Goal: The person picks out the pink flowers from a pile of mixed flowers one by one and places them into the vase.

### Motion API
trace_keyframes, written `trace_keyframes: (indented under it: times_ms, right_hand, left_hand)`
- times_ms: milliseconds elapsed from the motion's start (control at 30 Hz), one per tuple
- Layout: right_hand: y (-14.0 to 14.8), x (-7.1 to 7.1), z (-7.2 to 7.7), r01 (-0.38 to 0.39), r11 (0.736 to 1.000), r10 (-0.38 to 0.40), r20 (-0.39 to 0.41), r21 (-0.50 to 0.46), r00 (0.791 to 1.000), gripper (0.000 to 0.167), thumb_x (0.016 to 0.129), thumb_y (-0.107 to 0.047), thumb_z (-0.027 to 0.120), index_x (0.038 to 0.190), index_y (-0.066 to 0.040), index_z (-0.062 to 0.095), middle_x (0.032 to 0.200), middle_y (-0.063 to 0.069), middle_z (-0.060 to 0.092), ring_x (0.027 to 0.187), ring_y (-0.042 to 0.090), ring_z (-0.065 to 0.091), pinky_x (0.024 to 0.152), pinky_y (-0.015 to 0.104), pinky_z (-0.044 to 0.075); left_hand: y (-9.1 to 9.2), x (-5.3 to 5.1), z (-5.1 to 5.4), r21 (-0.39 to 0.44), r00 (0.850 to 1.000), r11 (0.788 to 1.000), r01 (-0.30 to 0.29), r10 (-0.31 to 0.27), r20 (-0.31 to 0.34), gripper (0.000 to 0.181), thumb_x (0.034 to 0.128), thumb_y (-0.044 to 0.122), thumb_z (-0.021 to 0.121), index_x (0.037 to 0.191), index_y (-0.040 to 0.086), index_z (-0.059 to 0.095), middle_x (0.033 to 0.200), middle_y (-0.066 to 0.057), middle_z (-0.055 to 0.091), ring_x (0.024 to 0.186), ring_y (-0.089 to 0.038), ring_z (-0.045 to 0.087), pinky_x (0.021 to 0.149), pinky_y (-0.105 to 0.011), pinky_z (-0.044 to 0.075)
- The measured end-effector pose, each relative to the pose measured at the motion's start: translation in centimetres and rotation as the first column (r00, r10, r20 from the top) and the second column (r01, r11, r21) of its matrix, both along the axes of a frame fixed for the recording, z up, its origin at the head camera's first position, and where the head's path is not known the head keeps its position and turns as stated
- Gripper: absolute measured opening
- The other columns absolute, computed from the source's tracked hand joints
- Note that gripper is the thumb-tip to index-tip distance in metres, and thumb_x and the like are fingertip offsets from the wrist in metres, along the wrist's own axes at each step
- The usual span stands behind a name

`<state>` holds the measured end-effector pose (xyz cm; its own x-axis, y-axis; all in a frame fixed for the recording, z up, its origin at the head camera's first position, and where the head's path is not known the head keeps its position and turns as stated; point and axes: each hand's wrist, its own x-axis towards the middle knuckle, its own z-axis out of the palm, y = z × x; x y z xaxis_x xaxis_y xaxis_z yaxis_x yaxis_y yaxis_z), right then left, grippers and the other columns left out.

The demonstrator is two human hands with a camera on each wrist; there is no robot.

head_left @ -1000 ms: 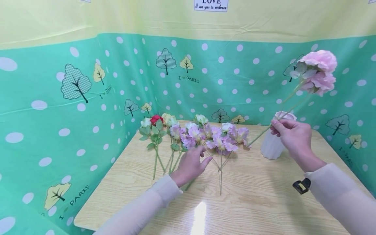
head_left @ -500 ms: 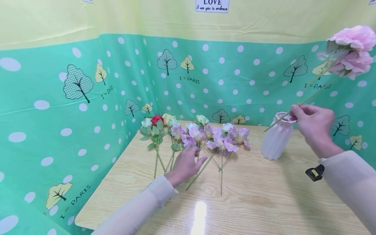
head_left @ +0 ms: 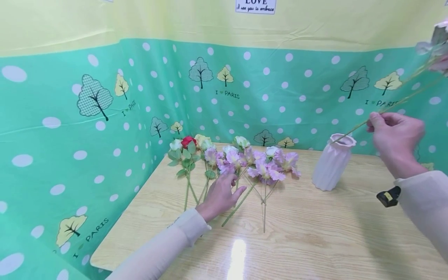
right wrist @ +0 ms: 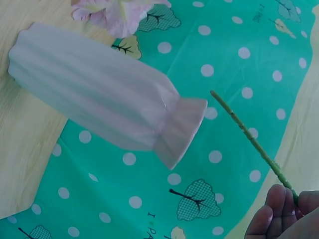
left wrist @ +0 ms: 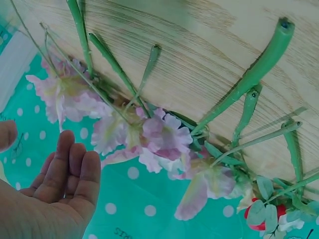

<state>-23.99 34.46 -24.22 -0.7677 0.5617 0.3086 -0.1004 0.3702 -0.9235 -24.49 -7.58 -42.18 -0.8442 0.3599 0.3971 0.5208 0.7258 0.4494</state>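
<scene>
My right hand (head_left: 399, 140) pinches the green stem (right wrist: 254, 142) of a pink peony (head_left: 439, 58), whose blooms are partly cut off at the right edge of the head view. The stem slants down to the left. Its lower tip appears beside the rim of the white fluted vase (head_left: 330, 165) in the right wrist view, apart from it. Upright on the table, the vase stands left of that hand. My left hand (head_left: 220, 196) hovers by the lilac flowers (head_left: 266, 169), fingers loosely bent and holding nothing, as the left wrist view (left wrist: 60, 194) shows.
Several white roses (head_left: 241, 142) and a red rose (head_left: 189, 141) lie at the back left of the wooden table (head_left: 297, 233), stems toward me. A green dotted cloth (head_left: 280, 101) hangs around the table's back and sides.
My right hand has moved right and up with the peony, bringing the lower stem end from left of the vase to its mouth. The left hand has shifted slightly left.
</scene>
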Motion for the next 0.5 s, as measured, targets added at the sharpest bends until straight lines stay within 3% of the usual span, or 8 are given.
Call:
trace_keyframes:
  times_ms: [67, 267, 500]
  right_hand:
    - [0.2, 0.0, 0.3, 0.011, 1.0, -0.011, -0.005, -0.019, 1.0, 0.027, 0.098, -0.033, 0.069, 0.119, -0.019, 0.077, 0.08, -0.023, 0.068, 0.073, -0.004, 0.065, 0.06, 0.009, 0.05]
    - [0.4, -0.1, 0.5, 0.047, 0.998, -0.047, 0.008, -0.037, 0.999, 0.029, 0.098, -0.033, 0.069, 0.123, -0.02, 0.075, 0.081, -0.024, 0.068, 0.074, -0.004, 0.065, 0.061, 0.008, 0.05]
    - [0.7, -0.6, -1.2, 0.041, 0.984, -0.072, 0.175, 0.174, 0.982, 0.05, 0.101, -0.045, 0.059, 0.137, -0.01, 0.065, 0.068, -0.036, 0.056, 0.071, -0.008, 0.058, 0.056, 0.012, 0.048]
  left_hand:
    - [0.0, 0.0, 0.0, 0.004, 1.0, 1.0, 0.001, -0.001, 0.006, 0.034, 0.0976, 0.035, 0.071, 0.114, 0.007, 0.062, 0.123, -0.015, 0.066, 0.081, -0.014, 0.059, 0.064, -0.023, 0.05]
    - [0.1, -0.2, 0.1, 0.014, 1.0, 1.0, 0.006, -0.006, 0.007, 0.036, 0.097, 0.035, 0.072, 0.116, 0.006, 0.061, 0.104, -0.01, 0.067, 0.079, -0.014, 0.058, 0.064, -0.023, 0.05]
    - [0.1, 0.0, 0.1, 0.025, 1.0, 1.0, 0.013, -0.013, -0.001, 0.033, 0.0964, 0.033, 0.073, 0.111, 0.006, 0.061, 0.106, -0.01, 0.067, 0.074, -0.012, 0.055, 0.059, -0.022, 0.048]
